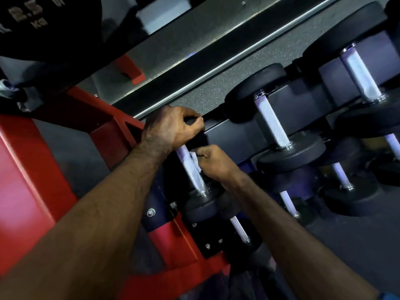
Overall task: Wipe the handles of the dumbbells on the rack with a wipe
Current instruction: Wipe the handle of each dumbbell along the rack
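While my left hand (171,128) curls over the far head of the end dumbbell (201,204), wiping goes on at the rack's (229,137) left end.
My right hand (213,163) pinches the wipe (195,161) (soft, limp) against the stiff knurled handle (190,169); it probably grips well.

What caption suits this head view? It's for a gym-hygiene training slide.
Right hand rubs a wipe on a dumbbell handle; left hand grips its head.

Both arms reach forward — left hand (171,128) and right hand (213,162) curled.
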Demonstrator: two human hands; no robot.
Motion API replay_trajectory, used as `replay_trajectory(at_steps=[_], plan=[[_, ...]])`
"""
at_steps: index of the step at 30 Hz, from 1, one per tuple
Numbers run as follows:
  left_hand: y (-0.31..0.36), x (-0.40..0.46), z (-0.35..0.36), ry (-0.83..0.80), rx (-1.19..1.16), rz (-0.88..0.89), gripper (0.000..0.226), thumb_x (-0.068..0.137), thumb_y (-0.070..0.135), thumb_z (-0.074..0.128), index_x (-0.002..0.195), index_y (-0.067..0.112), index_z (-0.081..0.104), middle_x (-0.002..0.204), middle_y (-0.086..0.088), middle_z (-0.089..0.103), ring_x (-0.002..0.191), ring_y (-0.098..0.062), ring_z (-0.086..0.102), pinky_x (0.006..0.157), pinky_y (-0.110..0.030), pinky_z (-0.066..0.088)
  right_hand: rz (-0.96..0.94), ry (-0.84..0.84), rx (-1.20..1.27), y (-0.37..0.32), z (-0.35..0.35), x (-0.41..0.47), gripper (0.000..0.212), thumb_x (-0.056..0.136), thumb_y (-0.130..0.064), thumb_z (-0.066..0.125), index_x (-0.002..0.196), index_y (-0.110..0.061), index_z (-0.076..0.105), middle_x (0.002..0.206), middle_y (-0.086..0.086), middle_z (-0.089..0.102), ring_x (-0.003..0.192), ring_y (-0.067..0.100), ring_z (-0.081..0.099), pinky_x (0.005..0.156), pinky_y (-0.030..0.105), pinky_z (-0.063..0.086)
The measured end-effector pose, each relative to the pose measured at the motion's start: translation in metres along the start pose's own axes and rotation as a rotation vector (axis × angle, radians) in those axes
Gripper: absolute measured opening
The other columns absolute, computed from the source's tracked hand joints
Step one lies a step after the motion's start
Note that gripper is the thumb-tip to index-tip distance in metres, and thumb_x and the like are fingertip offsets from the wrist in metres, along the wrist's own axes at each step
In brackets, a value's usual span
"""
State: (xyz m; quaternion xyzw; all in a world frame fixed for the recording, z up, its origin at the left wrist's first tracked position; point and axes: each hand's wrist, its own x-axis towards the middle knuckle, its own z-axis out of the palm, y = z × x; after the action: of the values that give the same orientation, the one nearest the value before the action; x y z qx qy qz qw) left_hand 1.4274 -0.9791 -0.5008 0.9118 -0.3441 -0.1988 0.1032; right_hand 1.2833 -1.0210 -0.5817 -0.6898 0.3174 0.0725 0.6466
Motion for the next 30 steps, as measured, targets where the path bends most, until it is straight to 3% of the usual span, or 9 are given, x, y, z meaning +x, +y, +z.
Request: replay_trajectory(at_steps=[5, 7, 10, 15, 19, 21, 24, 26, 30], plan=[[-0.004, -0.001, -0.002, 0.0, -0.007, 0.014, 0.036, 0.084, 0.066, 0.06, 0.11, 0.05, 0.08, 0.111, 0.021, 0.08, 0.104, -0.011, 0.075, 0.095, -0.033, 0.06, 0.015, -0.042, -0.208, 0.02, -0.003, -0.021, 0.035, 0.086, -0.003, 0.059, 0.104, -0.022, 0.082, 0.083, 0.002, 0.077, 0.071, -0.003, 0.063, 0.068, 0.026, 0.051], [-0.006, -0.002, -0.003, 0.004, -0.006, 0.026, 0.036, 0.085, 0.065, 0.06, 0.111, 0.05, 0.08, 0.111, 0.021, 0.08, 0.105, -0.011, 0.075, 0.095, -0.031, 0.059, -0.009, 0.021, -0.101, 0.01, -0.002, -0.014, 0.03, 0.086, -0.003, 0.06, 0.099, -0.017, 0.083, 0.073, 0.004, 0.072, 0.058, -0.005, 0.056, 0.064, 0.024, 0.049], [-0.007, -0.001, -0.003, 0.014, -0.002, 0.025, 0.031, 0.09, 0.06, 0.065, 0.113, 0.047, 0.081, 0.113, 0.016, 0.08, 0.105, -0.012, 0.074, 0.09, -0.025, 0.056, -0.059, 0.133, -0.05, -0.006, 0.003, 0.005, 0.015, 0.089, -0.009, 0.061, 0.092, -0.006, 0.076, 0.075, 0.017, 0.068, 0.063, 0.007, 0.054, 0.066, 0.03, 0.047], [-0.009, 0.001, -0.002, -0.004, -0.029, 0.029, 0.036, 0.088, 0.063, 0.065, 0.115, 0.045, 0.081, 0.113, 0.013, 0.081, 0.105, -0.014, 0.075, 0.093, -0.029, 0.058, -0.039, 0.024, -0.212, 0.013, -0.003, -0.026, 0.021, 0.077, -0.034, 0.057, 0.079, -0.017, 0.07, 0.069, 0.006, 0.062, 0.065, 0.011, 0.052, 0.063, 0.033, 0.05], [-0.01, -0.001, 0.0, -0.009, -0.094, 0.036, 0.044, 0.081, 0.066, 0.058, 0.111, 0.045, 0.082, 0.11, 0.019, 0.08, 0.106, -0.009, 0.075, 0.096, -0.032, 0.06, -0.083, 0.123, -0.133, -0.007, -0.002, -0.013, 0.011, 0.086, -0.028, 0.071, 0.083, -0.018, 0.074, 0.073, 0.002, 0.067, 0.07, 0.009, 0.061, 0.065, 0.034, 0.052], [-0.01, 0.002, 0.002, -0.023, -0.118, 0.037, 0.042, 0.08, 0.065, 0.06, 0.11, 0.045, 0.081, 0.107, 0.018, 0.081, 0.104, -0.008, 0.076, 0.097, -0.035, 0.06, -0.072, 0.177, -0.108, -0.017, 0.001, -0.003, 0.022, 0.089, -0.03, 0.07, 0.071, -0.019, 0.063, 0.068, -0.002, 0.06, 0.066, 0.015, 0.057, 0.057, 0.033, 0.043], [-0.011, 0.005, 0.003, -0.031, -0.138, 0.026, 0.039, 0.078, 0.066, 0.06, 0.108, 0.05, 0.079, 0.108, 0.02, 0.081, 0.107, -0.009, 0.076, 0.1, -0.037, 0.06, -0.031, 0.079, -0.192, -0.008, 0.003, -0.015, 0.013, 0.079, -0.023, 0.056, 0.073, -0.012, 0.061, 0.067, 0.003, 0.061, 0.067, 0.022, 0.06, 0.058, 0.04, 0.051], [-0.012, 0.007, 0.004, -0.044, -0.15, 0.036, 0.038, 0.079, 0.066, 0.061, 0.109, 0.051, 0.078, 0.108, 0.021, 0.08, 0.107, -0.01, 0.076, 0.101, -0.037, 0.06, 0.013, -0.004, -0.276, 0.006, 0.002, -0.027, 0.026, 0.069, -0.023, 0.049, 0.084, -0.009, 0.065, 0.072, 0.008, 0.064, 0.073, 0.027, 0.066, 0.067, 0.046, 0.058], [-0.01, 0.006, 0.003, -0.043, -0.141, 0.041, 0.038, 0.083, 0.062, 0.062, 0.109, 0.044, 0.082, 0.104, 0.022, 0.081, 0.103, -0.007, 0.076, 0.097, -0.036, 0.061, 0.055, -0.027, -0.113, -0.013, -0.004, -0.009, 0.016, 0.087, -0.004, 0.055, 0.084, -0.009, 0.07, 0.074, 0.004, 0.063, 0.077, 0.021, 0.064, 0.062, 0.028, 0.048]])
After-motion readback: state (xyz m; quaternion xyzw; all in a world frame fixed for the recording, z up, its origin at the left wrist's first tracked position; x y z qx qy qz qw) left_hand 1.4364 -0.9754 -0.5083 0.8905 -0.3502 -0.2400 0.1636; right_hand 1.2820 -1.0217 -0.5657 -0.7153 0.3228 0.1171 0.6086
